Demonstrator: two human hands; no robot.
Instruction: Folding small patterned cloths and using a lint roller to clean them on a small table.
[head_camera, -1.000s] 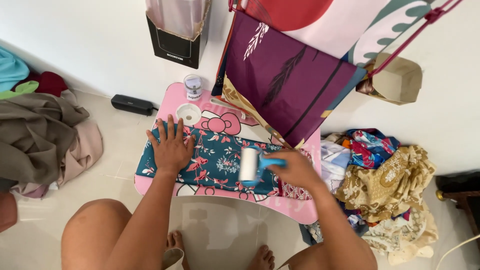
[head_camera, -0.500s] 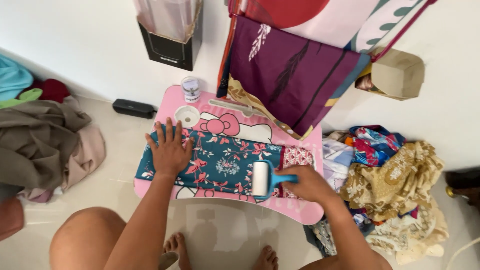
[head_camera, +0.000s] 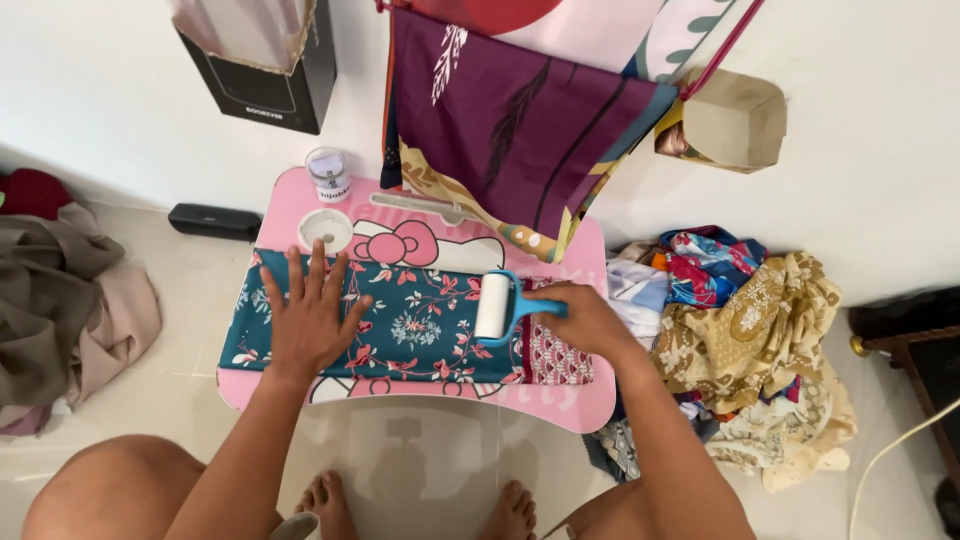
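A teal floral cloth (head_camera: 420, 325) is spread flat across the pink worktop (head_camera: 560, 400), pinned near its left end by the left hand (head_camera: 308, 318), whose fingers are splayed wide and pressed flat on it. A blue-handled lint roller (head_camera: 495, 306) is gripped by the right hand (head_camera: 585, 318), fingers wrapped around the handle, its white roll resting on the cloth's right part. A heap of patterned fabrics (head_camera: 745, 340) lies on the floor just beside the worktop.

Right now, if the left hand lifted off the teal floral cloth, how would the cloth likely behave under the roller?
The cloth lies thin and flat on the pink table, so it is probably floppy and light. With only the left hand pinning it, it would likely bunch or slide as the lint roller in the right hand pushes across.
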